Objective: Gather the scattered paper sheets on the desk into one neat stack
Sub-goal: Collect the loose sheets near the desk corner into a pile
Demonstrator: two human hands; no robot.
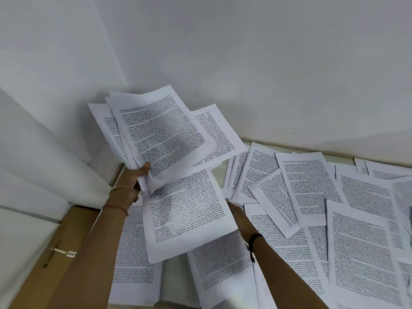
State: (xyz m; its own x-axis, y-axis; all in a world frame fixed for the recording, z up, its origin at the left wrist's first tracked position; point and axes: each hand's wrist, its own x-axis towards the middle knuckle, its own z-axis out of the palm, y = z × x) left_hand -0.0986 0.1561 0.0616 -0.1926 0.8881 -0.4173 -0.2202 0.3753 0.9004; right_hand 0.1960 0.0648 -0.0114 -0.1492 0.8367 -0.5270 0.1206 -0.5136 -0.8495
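Left arm is up and stretched toward eleven o'clock, and the left hand [140, 175] has its thumb and fingers clamped on the bottom corner of a fanned bundle of sheets [160, 132]. The bundle is raised against the white wall [245, 63], its pages splayed at different angles. A thin gold bangle [124, 188] sits on that wrist.

The right arm reaches in from five o'clock, with a black band [254, 237] at the wrist. The right hand [237, 214] meets the right edge of a single sheet [187, 215] at centre. The sheet is lifted and tilted just below the bundle, and the fingers are tucked behind the paper, so I can't tell how far they're curled.

Scattered sheets [312, 188] spread from three to six o'clock, flat, overlapping and crooked, all thin white paper dense with black print. Slivers of the pale desk [217, 176] show between them.

At eight o'clock there's a brown cardboard box [66, 237], smooth-faced, with its contents out of sight.
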